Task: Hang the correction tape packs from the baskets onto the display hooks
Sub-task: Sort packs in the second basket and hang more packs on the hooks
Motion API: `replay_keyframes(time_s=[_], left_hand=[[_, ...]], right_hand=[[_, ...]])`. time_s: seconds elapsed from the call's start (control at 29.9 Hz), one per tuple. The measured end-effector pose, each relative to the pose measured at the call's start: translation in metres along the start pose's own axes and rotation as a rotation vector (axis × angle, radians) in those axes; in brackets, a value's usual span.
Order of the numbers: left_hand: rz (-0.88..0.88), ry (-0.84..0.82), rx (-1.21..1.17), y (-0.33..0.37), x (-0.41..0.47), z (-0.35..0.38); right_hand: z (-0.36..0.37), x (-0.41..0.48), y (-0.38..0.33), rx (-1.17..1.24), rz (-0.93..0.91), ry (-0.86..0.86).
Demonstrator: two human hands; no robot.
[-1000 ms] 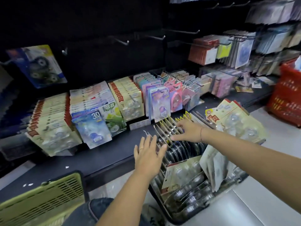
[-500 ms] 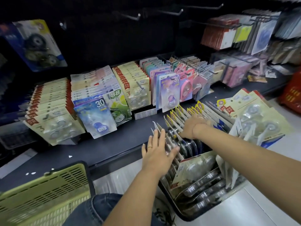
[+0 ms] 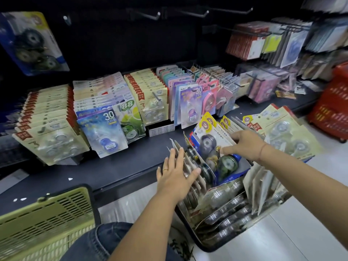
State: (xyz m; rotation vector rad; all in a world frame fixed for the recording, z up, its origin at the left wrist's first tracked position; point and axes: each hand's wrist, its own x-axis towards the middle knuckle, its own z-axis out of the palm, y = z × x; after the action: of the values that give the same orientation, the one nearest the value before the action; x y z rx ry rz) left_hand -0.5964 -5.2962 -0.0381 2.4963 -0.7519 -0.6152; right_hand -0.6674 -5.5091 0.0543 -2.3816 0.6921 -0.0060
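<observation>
Since half a second ago my right hand [image 3: 246,146] has pulled a bunch of packs [image 3: 209,146] back toward itself. That opened a gap in the row, so the blue face of the front one, with its dark tape wheels, now shows; before, the row stood closed. The hand grips the bunch, fingers curled over the card tops and thumb on the blister. My left hand [image 3: 177,178] has stayed put, released, with fingers straight and flat, pressing on the cards at the left end of the row. These packs stand on edge in the dark basket [image 3: 207,245] under both hands, on the floor just before the shelf [image 3: 131,162]. More clear-blister packs lie stacked below my right wrist, and others fan out just right of it. The hooks [image 3: 148,15] stick out of the dark back wall, well above and beyond both hands. A green basket [image 3: 47,223] sits far left of the left hand, a red basket [image 3: 331,113] far right of the right hand.
</observation>
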Motion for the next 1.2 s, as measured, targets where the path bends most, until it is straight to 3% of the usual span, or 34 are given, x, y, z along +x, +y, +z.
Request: replay_keyframes(time_s=[0.23, 0.33, 0.43, 0.53, 0.6, 0.7, 0.77, 0.87, 1.0, 1.14, 1.2], left_hand=[[-0.030, -0.010, -0.001, 0.009, -0.003, -0.004], [-0.040, 0.018, -0.103, 0.024, -0.006, -0.017], [0.017, 0.070, -0.619, 0.045, -0.012, -0.040], [0.091, -0.023, -1.258, 0.052, -0.017, -0.057], [0.045, -0.023, -1.480, 0.049, -0.018, -0.063], [-0.024, 0.095, -1.599, 0.031, -0.017, -0.074], [-0.008, 0.216, -1.667, 0.016, -0.015, -0.086], [0.035, 0.359, -1.742, -0.008, -0.013, -0.102], [0.023, 0.384, -1.808, -0.020, -0.017, -0.108], [-0.022, 0.377, -1.817, -0.019, -0.016, -0.105], [-0.021, 0.376, -1.814, -0.019, -0.016, -0.104]], right_hand=[[-0.032, -0.023, 0.023, 0.517, 0.024, 0.069], [-0.040, -0.027, 0.026, 0.697, 0.052, 0.096], [-0.047, -0.029, 0.015, 0.902, 0.007, 0.035], [-0.034, -0.028, -0.014, 0.953, -0.058, -0.135], [-0.019, -0.022, -0.030, 0.899, -0.071, -0.209], [-0.013, -0.006, -0.043, 0.891, -0.037, -0.321], [-0.016, 0.013, -0.035, 0.845, 0.006, -0.251], [-0.002, 0.032, -0.014, 0.432, -0.046, -0.073], [0.033, 0.036, -0.004, 0.117, -0.113, -0.157], [0.045, 0.046, -0.005, -0.231, -0.058, 0.010], [0.048, 0.049, -0.006, -0.246, 0.036, 0.062]])
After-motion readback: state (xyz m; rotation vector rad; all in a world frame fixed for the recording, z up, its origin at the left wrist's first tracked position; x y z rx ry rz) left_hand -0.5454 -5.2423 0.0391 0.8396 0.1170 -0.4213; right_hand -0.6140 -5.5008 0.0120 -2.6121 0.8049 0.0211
